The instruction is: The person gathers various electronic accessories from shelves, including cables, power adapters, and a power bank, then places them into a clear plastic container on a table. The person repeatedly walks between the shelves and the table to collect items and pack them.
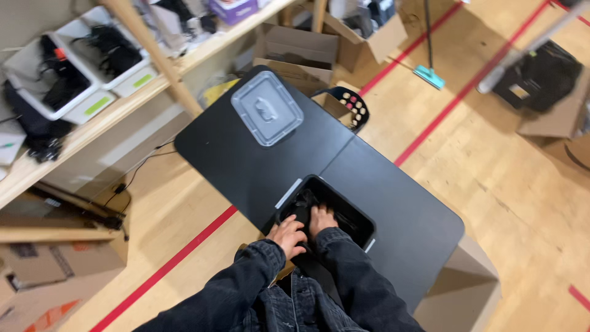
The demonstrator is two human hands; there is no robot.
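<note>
Both hands are down in a black bin (362, 216) that sits on the near part of a black table (246, 154), close to its near left edge. The left hand (287, 234) rests at the bin's near left corner, on or just over the rim, fingers curled loosely; whether they clasp anything cannot be told. The right hand (321, 219) lies just beside it, deeper inside the bin, fingers bent down onto dark contents (302, 203) that are too black to make out; its grip cannot be told either. Both arms wear dark denim sleeves (344, 270).

A clear lid (267, 108) lies flat near the table's far end, well apart from the bin. Past the far right edge stands a black holder with coloured dots (353, 104) and open cardboard boxes (301, 52). To the left, a wooden shelf (123, 104) carries white trays (74, 92) of black cables. Red tape lines (430, 126) cross the wood floor (504, 178), and a teal mop (429, 76) rests on it.
</note>
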